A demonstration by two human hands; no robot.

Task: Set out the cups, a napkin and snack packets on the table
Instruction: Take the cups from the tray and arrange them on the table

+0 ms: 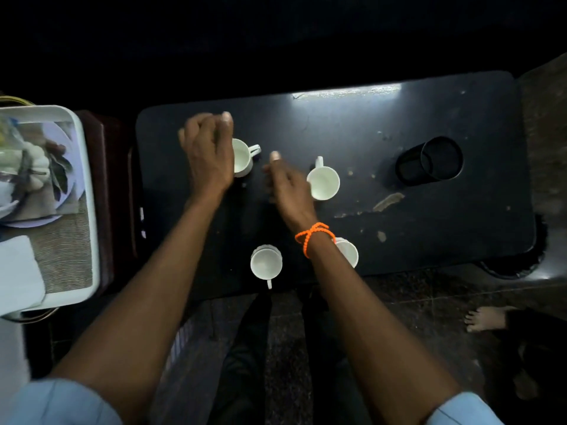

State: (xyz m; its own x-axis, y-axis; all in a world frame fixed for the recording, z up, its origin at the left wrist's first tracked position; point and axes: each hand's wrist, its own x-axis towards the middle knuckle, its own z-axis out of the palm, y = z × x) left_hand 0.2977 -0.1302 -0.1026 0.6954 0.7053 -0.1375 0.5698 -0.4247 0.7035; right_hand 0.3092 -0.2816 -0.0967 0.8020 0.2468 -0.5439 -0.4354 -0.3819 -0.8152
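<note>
Several white cups stand on the dark table (399, 124). A far left cup (244, 156) lies partly under my left hand (208, 151), whose fingers are loosely curled and hold nothing. Another cup (324, 182) sits just right of my right hand (287, 185), which hovers with fingers curled down and empty. A near cup (266, 262) stands by the front edge with its handle toward me. My right forearm with an orange bead bracelet half hides one more cup (348, 251). A folded white napkin (18, 268) and what look like snack packets (27, 161) lie in the white tray (89, 210) at left.
A black mesh holder (429, 162) lies on its side on the right part of the table. Pale stains mark the tabletop there. The tray rests on a dark stand beside the table. A bare foot (484, 319) shows on the floor at right.
</note>
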